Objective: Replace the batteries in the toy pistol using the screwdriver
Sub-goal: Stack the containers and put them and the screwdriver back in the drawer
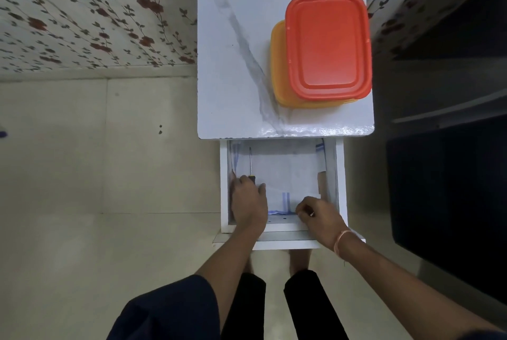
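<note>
A screwdriver (250,160) with a thin metal shaft and a black-and-yellow handle lies along the left side of the open white drawer (340,175). My left hand (248,202) reaches into the drawer and covers the handle, fingers curled round it, so only the shaft and the handle's top show. My right hand (318,217) sits at the drawer's near right end with its fingers curled over the front wall. White paper with blue stripes (285,172) lines the drawer bottom. No toy pistol or batteries are in view.
The drawer belongs to a small white table (236,65). On its top at the right stand an orange container (277,65) and, on top of that, a red-lidded box (327,46). Tiled floor lies to the left and dark furniture (450,188) to the right.
</note>
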